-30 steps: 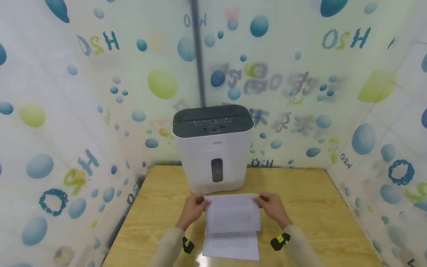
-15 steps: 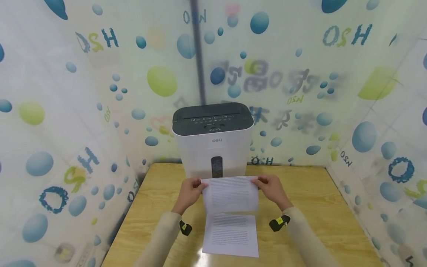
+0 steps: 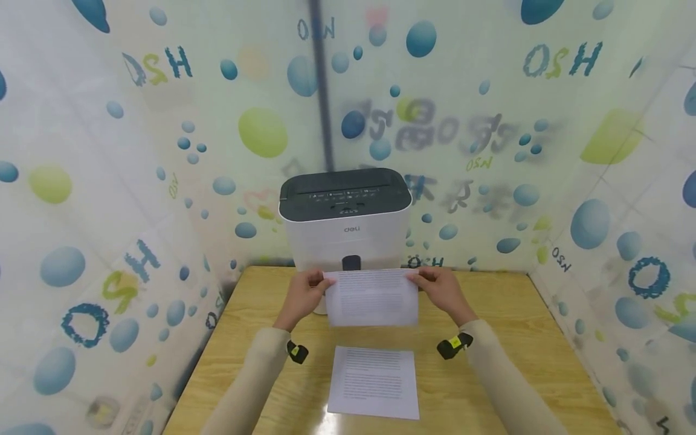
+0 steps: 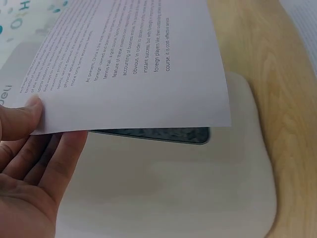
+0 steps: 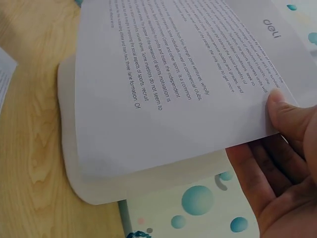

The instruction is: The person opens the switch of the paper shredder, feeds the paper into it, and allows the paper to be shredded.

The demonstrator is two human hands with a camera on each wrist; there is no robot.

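A printed sheet of paper [image 3: 372, 302] is held up in front of the paper shredder [image 3: 348, 241], overlapping its lower half in the head view. My left hand [image 3: 302, 295] pinches the sheet's upper left corner, thumb on the printed face and fingers behind. At the upper right corner my right hand [image 3: 443, 294] pinches it the same way. The right wrist view shows the sheet's lines of text under the right thumb [image 5: 285, 111]. The shredder is white with a dark top, a feed slot and a "deli" mark. Its front window is mostly hidden by the sheet.
Another printed sheet or stack of paper [image 3: 373, 383] lies on the wooden table [image 3: 489, 338] between my forearms. Curtains [image 3: 467, 121] printed with bubbles and letters enclose the table at the back and on both sides. A dark sensor is strapped to each wrist.
Both hands have lifted the upper sheet off the paper on the table and carried it forward and up toward the shredder. The lower paper and the shredder stay in place.
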